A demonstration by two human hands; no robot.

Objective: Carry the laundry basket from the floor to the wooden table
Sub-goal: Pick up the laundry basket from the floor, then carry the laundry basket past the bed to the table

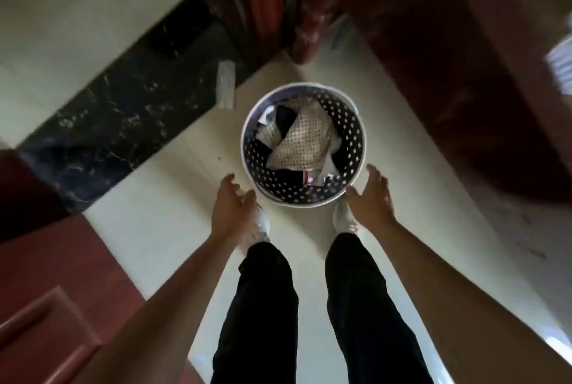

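Note:
A round laundry basket (353,123) with a white rim and dark perforated walls stands on the pale floor straight ahead of my feet. Crumpled clothes (297,142), beige mesh and dark pieces, fill its bottom. My left hand (230,201) hovers just left of the basket's near rim, fingers spread and empty. My right hand (373,194) hovers just right of the near rim, also open and empty. Neither hand touches the basket. A dark reddish wooden surface (458,52), possibly the table, fills the upper right.
A black marble strip (123,104) crosses the floor on the left. A white flat object (226,84) lies on it. Reddish wooden furniture (46,306) stands at lower left, a wooden post (309,27) behind the basket. My legs and white shoes are below the basket.

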